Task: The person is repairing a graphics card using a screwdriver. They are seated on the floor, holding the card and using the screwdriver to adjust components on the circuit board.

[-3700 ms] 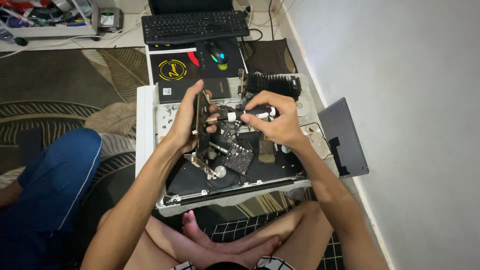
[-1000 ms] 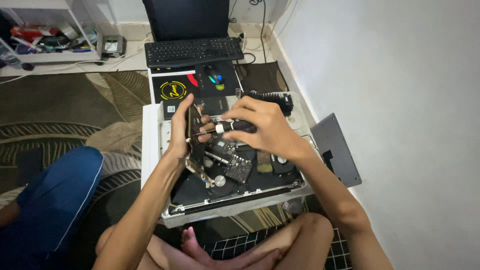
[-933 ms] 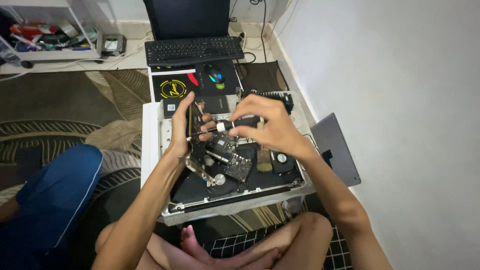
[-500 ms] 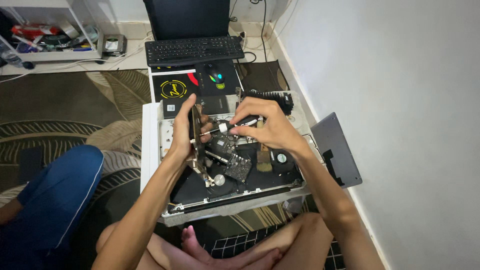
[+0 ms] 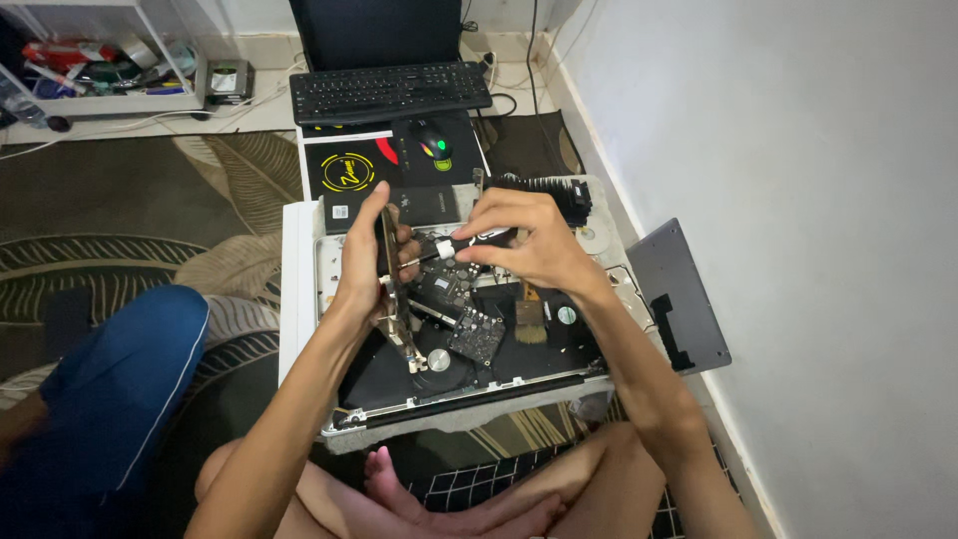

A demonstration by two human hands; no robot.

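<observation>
Patterned dark carpet beside a pale wall, opened laptop shell [image 5: 469, 384] laid on the floor. Left hand [image 5: 364, 265] fingers pinching a thin circuit board [image 5: 396, 299] upright on edge above the shell; right hand [image 5: 529, 240] curled tight around a black-handled screwdriver [image 5: 454, 249], tip against the board. Black keyboard [image 5: 389, 92] behind.

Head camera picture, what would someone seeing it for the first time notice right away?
First, the two hands meeting over an opened laptop on the floor: the left hand holds a circuit board up on edge, and the right hand points a screwdriver at its upper part. Next, the black keyboard and a mouse with coloured lights beyond them, and a blue-clad leg at lower left.
</observation>
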